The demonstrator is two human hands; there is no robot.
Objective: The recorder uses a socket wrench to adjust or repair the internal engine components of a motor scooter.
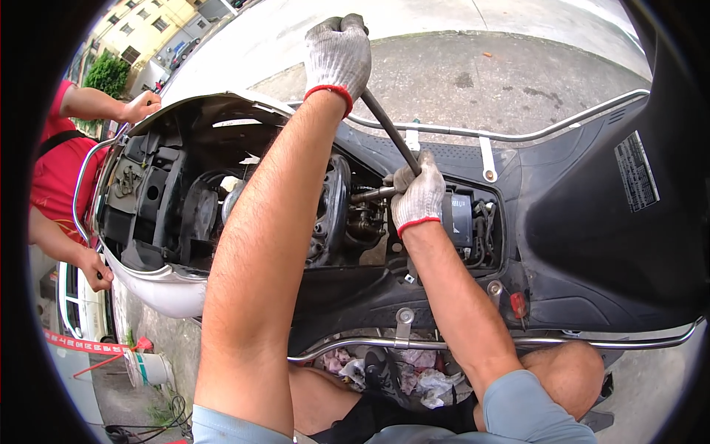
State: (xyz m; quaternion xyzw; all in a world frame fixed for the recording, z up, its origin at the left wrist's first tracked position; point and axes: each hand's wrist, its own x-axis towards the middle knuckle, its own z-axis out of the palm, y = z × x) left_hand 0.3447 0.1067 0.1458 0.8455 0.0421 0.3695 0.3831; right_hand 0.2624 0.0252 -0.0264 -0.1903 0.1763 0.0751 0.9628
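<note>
My left hand [339, 63], in a white knit glove with a red cuff and grey fingers, is closed round the upper end of a long dark-handled wrench [386, 122]. My right hand [418, 194], gloved alike, grips the wrench's lower end. From there a short metal shaft [372, 195] runs left into the opened body of a scooter [577, 200], ending by the engine parts [367, 223]. What the shaft's tip sits on is too small to make out. My left forearm hides part of the engine bay.
Another person's hands [140, 107] [95, 268] hold the rear grab rail [80, 196] at left. A battery [460, 220] sits in the floorboard opening. A red-handled screwdriver [518, 305] lies on the floorboard's near side. Chrome side rails [510, 138] [473, 344] flank the scooter. Crumpled rags [421, 377] lie below.
</note>
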